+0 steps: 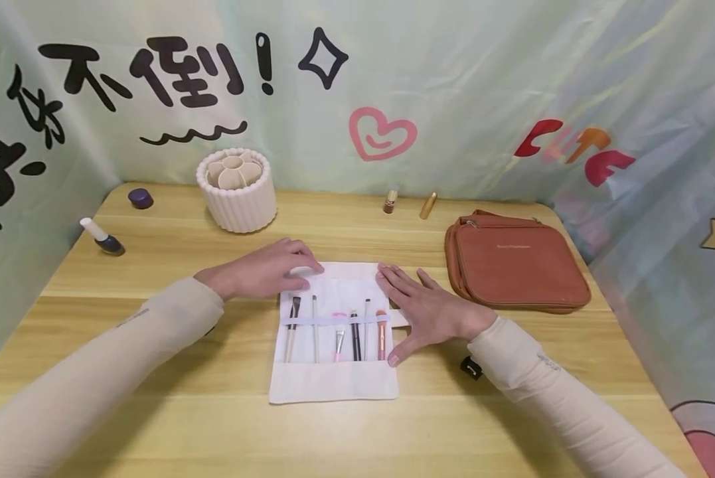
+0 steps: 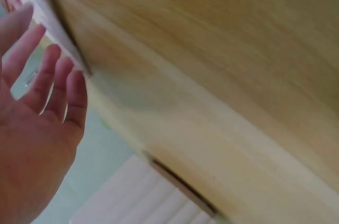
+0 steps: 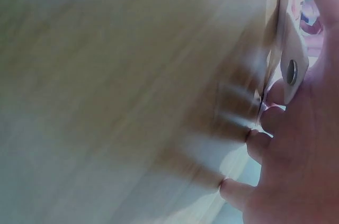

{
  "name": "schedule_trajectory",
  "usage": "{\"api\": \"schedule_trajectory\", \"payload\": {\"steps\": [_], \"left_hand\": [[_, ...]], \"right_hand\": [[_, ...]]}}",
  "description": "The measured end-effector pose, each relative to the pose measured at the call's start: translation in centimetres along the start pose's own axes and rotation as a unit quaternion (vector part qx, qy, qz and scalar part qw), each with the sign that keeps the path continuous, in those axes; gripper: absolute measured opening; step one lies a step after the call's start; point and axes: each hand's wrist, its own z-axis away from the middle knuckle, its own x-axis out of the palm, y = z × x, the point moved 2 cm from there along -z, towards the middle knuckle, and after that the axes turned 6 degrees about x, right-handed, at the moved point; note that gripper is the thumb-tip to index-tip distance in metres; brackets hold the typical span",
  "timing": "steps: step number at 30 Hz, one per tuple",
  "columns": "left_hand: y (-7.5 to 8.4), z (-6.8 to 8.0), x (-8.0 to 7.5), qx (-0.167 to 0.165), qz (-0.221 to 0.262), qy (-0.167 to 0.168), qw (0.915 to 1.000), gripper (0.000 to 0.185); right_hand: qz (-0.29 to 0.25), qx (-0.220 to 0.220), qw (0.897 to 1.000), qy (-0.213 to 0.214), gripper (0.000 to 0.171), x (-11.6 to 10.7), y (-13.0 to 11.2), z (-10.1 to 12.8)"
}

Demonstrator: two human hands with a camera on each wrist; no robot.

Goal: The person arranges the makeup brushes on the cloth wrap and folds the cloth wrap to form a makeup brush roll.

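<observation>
A white brush roll (image 1: 333,332) was laid open at frame centre on the tabletop (image 1: 214,425). The left hand (image 1: 261,271) and right hand (image 1: 431,312) were rested flat on its upper corners, fingers straight. Bare tabletop was noted below. "CUTE" was read at upper right.

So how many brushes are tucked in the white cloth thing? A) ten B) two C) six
C: six brushes sit side by side under the band of the white cloth roll, between the left hand and the right hand.
</observation>
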Motion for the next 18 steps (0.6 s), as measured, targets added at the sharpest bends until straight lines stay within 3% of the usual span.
{"api": "schedule_trajectory", "payload": {"steps": [5,9,13,18], "left_hand": [[-0.1,-1.3,-0.1,0.0,-0.014,-0.013,0.9998,0.044],[-0.2,-1.1,-0.3,-0.019,0.003,-0.044,0.9988,0.047],[-0.4,0.2,-0.1,-0.033,0.012,-0.054,0.9979,0.046],[0.1,3.2,0.5,-0.049,0.03,-0.028,0.998,0.043]], "right_hand": [[-0.005,-0.002,1.0,0.001,0.154,0.0,0.1,0.0],[-0.008,-0.007,1.0,0.0,0.153,0.0,0.0,-0.1],[-0.019,0.009,1.0,-0.001,0.15,-0.4,0.4,0.2],[-0.032,0.022,0.999,0.022,0.145,-1.2,1.3,0.5]]}}
